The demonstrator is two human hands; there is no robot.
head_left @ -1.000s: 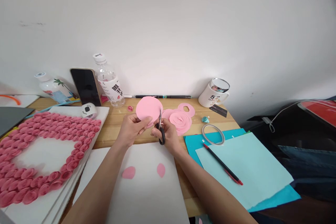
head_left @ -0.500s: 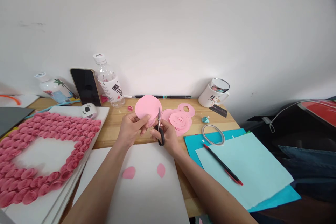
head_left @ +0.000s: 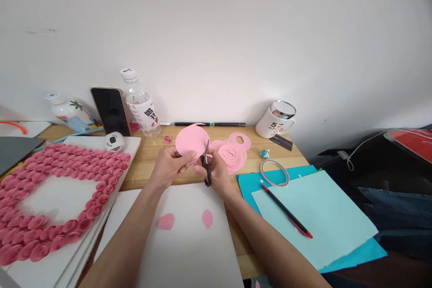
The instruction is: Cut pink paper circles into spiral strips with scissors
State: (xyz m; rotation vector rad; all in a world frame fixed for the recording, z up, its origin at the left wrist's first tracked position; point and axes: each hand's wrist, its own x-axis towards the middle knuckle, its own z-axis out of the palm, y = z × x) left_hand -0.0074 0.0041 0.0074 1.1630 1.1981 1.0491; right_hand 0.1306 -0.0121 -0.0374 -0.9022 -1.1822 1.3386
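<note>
Between its thumb and fingers, my left hand point(head_left: 172, 163) pinches a round pink paper disc point(head_left: 191, 140). Along the disc's upper edge a thin curved strip stands away from it. My right hand point(head_left: 216, 173) is closed on the handles of black-handled scissors point(head_left: 207, 166), whose blades point up at the disc's right edge. Behind the right hand, a stack of pink paper spirals point(head_left: 232, 155) lies on the wooden table. Two small pink paper pieces, one at the left point(head_left: 166, 222) and one at the right point(head_left: 207, 218), rest on a white board point(head_left: 189, 256) below my hands.
At left lies a board covered with pink paper roses point(head_left: 40, 234). A phone point(head_left: 110, 111) and a water bottle point(head_left: 141, 108) stand by the wall. To the right are a white mug point(head_left: 270, 121), a tape roll point(head_left: 274, 173), blue paper sheets point(head_left: 324, 220) and a black-red pen point(head_left: 286, 210).
A thin strip now curls away at the disc's top edge, and the disc appears turned slightly. The scissor blades have tilted to the right and seem a little more apart.
</note>
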